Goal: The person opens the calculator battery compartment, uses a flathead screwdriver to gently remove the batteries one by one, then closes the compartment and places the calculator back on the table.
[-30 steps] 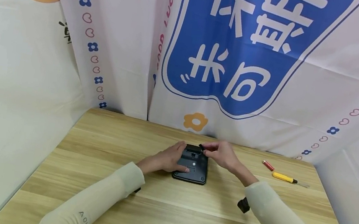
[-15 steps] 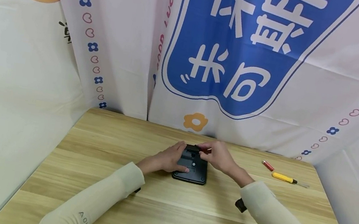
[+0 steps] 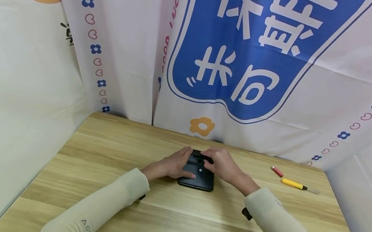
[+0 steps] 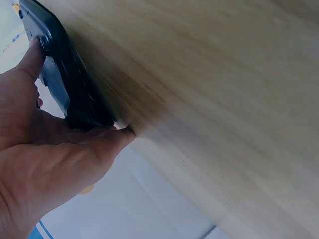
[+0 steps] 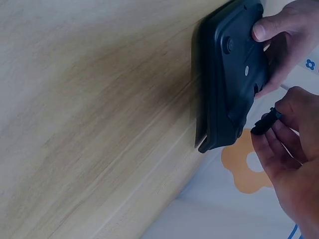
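A black calculator [image 3: 203,182] lies back side up on the wooden table, its far end showing a dark battery recess. My left hand [image 3: 175,165] holds it from the left: the thumb [image 5: 266,27] presses on the back while the fingers lie along the side and far end. In the right wrist view, a small black battery cover [image 5: 266,121] is pinched between the thumb and fingers of my right hand [image 5: 294,149]. That hand is over the far right part of the calculator, partly covering the recess in the head view.
To the right on the table [image 3: 169,226] lie a red battery [image 3: 276,171] and a yellow-handled screwdriver [image 3: 293,183]. A printed white cloth [image 3: 133,84] hangs right behind the table's far edge.
My right hand has moved left with the battery cover, from the calculator's far right corner to over its recess. The left hand and the calculator have stayed in place.
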Available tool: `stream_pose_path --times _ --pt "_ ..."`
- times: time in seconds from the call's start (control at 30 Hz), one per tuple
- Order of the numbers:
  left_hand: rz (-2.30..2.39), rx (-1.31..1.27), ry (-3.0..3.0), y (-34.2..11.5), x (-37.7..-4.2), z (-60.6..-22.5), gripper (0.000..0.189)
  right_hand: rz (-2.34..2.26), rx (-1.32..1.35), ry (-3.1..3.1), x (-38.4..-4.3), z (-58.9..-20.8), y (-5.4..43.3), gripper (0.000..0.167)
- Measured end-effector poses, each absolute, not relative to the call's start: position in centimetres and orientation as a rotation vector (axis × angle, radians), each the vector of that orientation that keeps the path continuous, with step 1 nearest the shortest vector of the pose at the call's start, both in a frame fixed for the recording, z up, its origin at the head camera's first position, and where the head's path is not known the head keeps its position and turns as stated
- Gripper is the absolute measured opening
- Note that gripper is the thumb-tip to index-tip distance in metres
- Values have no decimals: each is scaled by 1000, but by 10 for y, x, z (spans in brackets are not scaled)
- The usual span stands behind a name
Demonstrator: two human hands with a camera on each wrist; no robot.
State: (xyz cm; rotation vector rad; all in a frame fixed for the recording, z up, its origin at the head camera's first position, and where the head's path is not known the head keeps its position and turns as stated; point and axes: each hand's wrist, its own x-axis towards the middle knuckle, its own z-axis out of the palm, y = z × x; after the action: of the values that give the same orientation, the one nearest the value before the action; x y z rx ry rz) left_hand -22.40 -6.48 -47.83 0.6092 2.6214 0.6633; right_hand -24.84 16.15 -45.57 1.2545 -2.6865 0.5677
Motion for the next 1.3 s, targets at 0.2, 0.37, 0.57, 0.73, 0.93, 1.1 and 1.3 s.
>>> stream_pose_path --times 0.2,0.37,0.57,0.73,0.93,1.1,1.3 --pt "650 615 2620 -65 -224 -479 101 464 1312 -2656 -246 -458 158 30" --pt "643 617 2624 -64 -225 -480 101 404 1345 -2634 -245 -460 155 29" --pt "626 626 2633 -64 -226 -481 101 357 1352 -2620 -245 -462 153 28" --pt "628 626 2636 -65 -225 -479 101 329 1368 -2593 -247 -465 152 27" --pt "638 629 2640 -64 -226 -481 101 238 1384 -2581 -246 -467 150 28" --pt "629 628 2639 -64 -225 -480 101 206 1365 -2598 -246 -468 148 29" --pt "632 623 2644 -64 -225 -480 101 185 1345 -2618 -247 -470 146 29"
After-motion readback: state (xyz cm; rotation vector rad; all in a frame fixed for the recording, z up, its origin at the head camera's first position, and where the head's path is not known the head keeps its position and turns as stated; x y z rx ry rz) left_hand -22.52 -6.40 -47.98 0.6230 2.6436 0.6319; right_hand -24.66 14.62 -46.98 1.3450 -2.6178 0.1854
